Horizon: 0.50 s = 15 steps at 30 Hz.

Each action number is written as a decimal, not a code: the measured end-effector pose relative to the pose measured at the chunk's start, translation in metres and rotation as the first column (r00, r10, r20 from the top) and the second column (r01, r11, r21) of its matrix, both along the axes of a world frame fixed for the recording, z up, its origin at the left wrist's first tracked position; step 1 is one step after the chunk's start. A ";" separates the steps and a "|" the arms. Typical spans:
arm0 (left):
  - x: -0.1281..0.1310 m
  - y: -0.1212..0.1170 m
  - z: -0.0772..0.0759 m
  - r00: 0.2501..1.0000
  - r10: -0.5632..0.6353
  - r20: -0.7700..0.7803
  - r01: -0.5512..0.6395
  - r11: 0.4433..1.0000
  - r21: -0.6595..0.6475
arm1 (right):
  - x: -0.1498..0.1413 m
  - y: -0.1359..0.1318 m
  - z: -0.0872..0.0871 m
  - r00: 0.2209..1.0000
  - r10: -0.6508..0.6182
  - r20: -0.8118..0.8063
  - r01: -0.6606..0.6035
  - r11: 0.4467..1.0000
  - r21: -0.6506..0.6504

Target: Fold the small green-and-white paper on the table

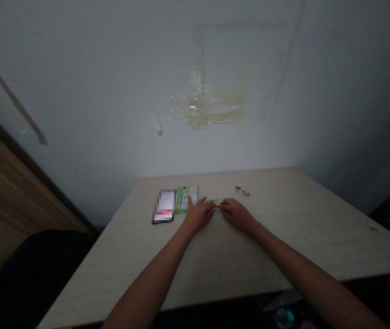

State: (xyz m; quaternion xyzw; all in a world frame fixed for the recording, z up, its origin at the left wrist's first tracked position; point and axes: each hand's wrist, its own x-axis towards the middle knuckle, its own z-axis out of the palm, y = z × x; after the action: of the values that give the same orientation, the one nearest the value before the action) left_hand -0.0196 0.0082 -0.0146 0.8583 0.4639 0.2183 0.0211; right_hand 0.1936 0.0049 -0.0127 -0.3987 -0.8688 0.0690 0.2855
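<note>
On the bench (229, 265), the green-and-white piece (217, 201) lies between both hands, its long axis seemingly nine-to-three. The right hand's (239, 214) grip pinches its three-o'clock end; whether the left hand (199, 214), at nine, pinches or presses, I cannot tell.

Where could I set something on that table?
Bare tabletop lies right of the right hand, and nearer than the phone, left of the left forearm. It's crowded from phone through green packet and left hand to right hand.
</note>
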 end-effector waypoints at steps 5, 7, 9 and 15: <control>-0.001 0.001 0.000 1.000 0.003 0.008 -0.003 0.999 -0.038 | 0.001 -0.003 0.004 0.999 -0.009 0.045 0.008 1.000 0.013; -0.001 0.000 0.002 1.000 -0.003 0.011 0.003 0.999 -0.037 | 0.000 -0.003 0.005 0.997 -0.022 0.071 0.020 1.000 0.024; 0.000 -0.003 0.005 1.000 -0.011 0.020 0.011 1.000 -0.016 | -0.001 -0.003 0.006 0.994 -0.040 0.098 0.038 0.999 0.031; -0.001 -0.012 0.014 0.999 -0.025 0.025 0.023 0.997 0.079 | -0.003 -0.004 0.006 0.989 -0.064 0.132 0.059 0.997 0.042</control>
State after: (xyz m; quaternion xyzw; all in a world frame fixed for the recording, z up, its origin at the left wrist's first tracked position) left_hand -0.0202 -0.0037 -0.0004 0.8612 0.4441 0.2471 -0.0039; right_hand 0.1909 0.0008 -0.0067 -0.4235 -0.8744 0.0166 0.2364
